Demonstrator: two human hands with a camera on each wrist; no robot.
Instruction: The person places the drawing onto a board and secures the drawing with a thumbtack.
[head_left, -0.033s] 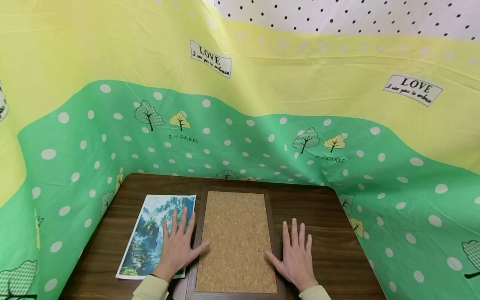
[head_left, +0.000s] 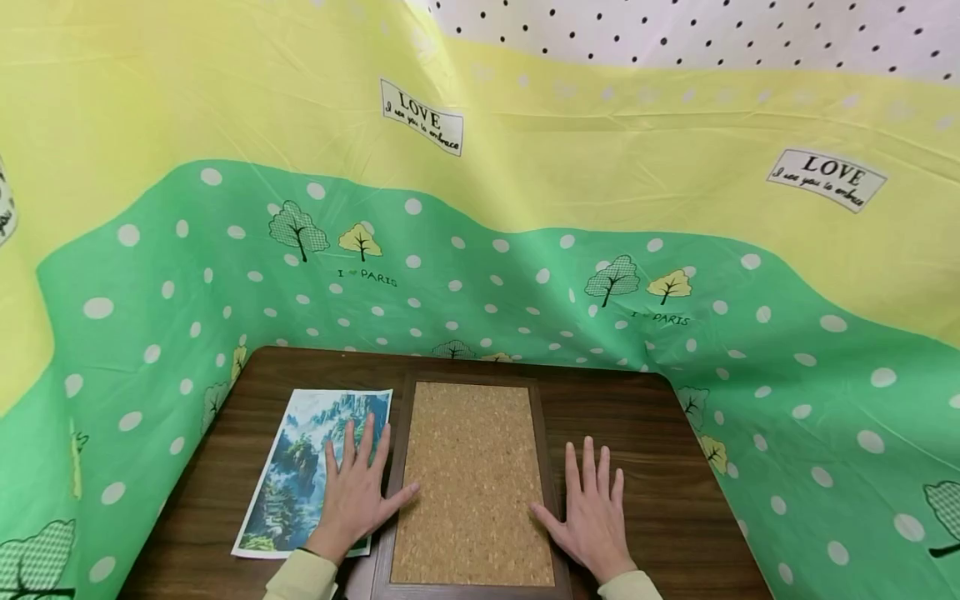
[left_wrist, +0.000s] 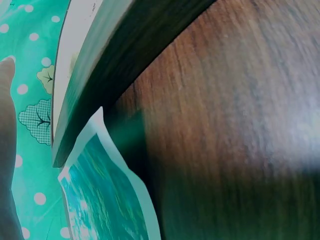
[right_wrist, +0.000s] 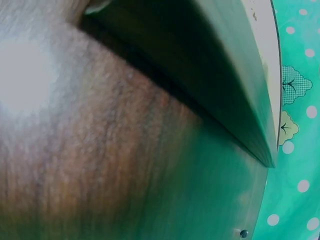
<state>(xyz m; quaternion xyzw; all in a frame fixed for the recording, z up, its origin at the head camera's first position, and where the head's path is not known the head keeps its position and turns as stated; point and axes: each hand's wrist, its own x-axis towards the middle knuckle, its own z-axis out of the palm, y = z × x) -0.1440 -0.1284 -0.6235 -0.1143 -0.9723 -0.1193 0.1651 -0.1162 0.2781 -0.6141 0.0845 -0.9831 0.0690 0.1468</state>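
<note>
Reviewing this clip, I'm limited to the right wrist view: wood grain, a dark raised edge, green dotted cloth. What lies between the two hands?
Observer: In the head view, a cork board in a brown frame lies on the table between them.

Operator: Anything on the far side, by the left hand?

Observer: Yes, a landscape print with mountains and mist lies left of the cork board, partly covered by that hand.

Operator: And is the right hand gripping anything?

Observer: No. The head view shows its fingers spread and straight, with nothing held.
</note>
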